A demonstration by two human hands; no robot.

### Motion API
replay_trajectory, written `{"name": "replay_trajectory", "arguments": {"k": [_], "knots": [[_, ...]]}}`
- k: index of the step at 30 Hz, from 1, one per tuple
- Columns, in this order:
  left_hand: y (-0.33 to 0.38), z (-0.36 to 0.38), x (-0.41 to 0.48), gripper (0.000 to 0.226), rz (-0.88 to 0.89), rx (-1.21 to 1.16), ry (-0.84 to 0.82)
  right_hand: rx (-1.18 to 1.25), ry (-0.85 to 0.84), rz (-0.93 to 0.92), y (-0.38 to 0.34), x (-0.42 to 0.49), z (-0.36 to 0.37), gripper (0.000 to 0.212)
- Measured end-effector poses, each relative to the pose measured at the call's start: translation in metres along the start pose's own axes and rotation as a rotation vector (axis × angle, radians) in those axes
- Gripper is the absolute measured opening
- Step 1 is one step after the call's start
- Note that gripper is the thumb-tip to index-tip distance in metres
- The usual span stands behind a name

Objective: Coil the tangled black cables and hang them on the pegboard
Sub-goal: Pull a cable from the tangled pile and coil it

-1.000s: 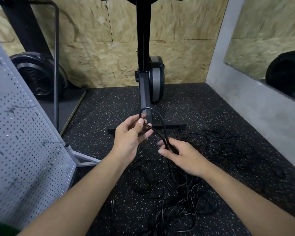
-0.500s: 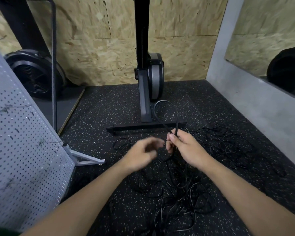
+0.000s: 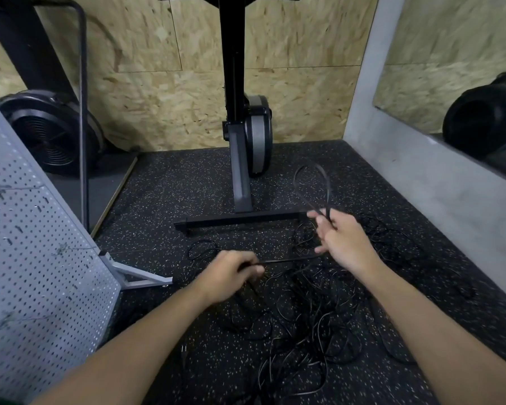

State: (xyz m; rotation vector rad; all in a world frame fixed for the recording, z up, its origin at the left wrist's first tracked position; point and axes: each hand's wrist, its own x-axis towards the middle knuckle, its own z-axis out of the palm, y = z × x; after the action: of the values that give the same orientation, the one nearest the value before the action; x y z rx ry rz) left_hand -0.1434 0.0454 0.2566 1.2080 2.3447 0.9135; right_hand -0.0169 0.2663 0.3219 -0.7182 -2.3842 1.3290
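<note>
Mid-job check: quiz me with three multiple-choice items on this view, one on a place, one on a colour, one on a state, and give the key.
1. Where does the grey perforated metal pegboard stand relative to the tangled pile of thin black cables?
A) to its left
B) to its right
C) flat on top of it

2. What colour is the rubber floor mat?
A) plain green
B) black with pale speckles
C) white

3. What is the left hand doing?
A) lying flat on the floor
B) touching the pegboard
C) gripping a thin black cable stretched toward the right hand

Key:
1 A, the pegboard fills the left edge while the pile lies centre and right.
2 B, pale flecks dot the black mat.
3 C, its fingers curl round the cable, and a cable loop rises above the right hand.
</note>
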Motion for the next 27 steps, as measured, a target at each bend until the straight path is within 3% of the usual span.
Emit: {"name": "replay_trajectory", "arguments": {"k": [3, 6, 10, 11, 13, 18, 21, 24, 27], "knots": [[0.025, -0.017, -0.004, 0.015, 0.153, -0.019, 0.241, -0.291, -0.154, 0.066, 0.003, -0.009, 0.002, 0.027], [0.042, -0.024, -0.003, 0.014, 0.253, -0.059, 0.381, -0.363, -0.360, 0.117, -0.004, -0.021, 0.019, 0.041], [0.046, -0.030, -0.002, 0.020, 0.249, -0.108, 0.513, -0.046, -0.556, 0.177, -0.008, -0.028, 0.032, 0.083], [0.044, -0.032, -0.003, 0.021, 0.221, -0.119, 0.525, -0.003, -0.577, 0.173, -0.008, -0.028, 0.032, 0.084], [0.040, -0.034, -0.003, 0.023, 0.164, -0.145, 0.531, -0.076, -0.624, 0.120, -0.011, -0.030, 0.029, 0.077], [0.030, -0.038, -0.005, 0.031, 0.121, -0.167, 0.570, -0.285, -0.698, -0.024, -0.014, -0.028, 0.039, 0.031], [0.025, -0.039, -0.007, 0.050, 0.090, -0.172, 0.568, -0.306, -0.691, -0.028, -0.016, -0.031, 0.038, 0.028], [0.020, -0.037, -0.006, 0.041, 0.078, -0.141, 0.534, -0.281, -0.688, -0.014, -0.020, -0.033, 0.034, 0.031], [0.009, -0.037, -0.007, 0.025, -0.053, -0.299, 0.377, -0.209, -0.622, -0.027, -0.024, -0.031, 0.023, 0.030]]}}
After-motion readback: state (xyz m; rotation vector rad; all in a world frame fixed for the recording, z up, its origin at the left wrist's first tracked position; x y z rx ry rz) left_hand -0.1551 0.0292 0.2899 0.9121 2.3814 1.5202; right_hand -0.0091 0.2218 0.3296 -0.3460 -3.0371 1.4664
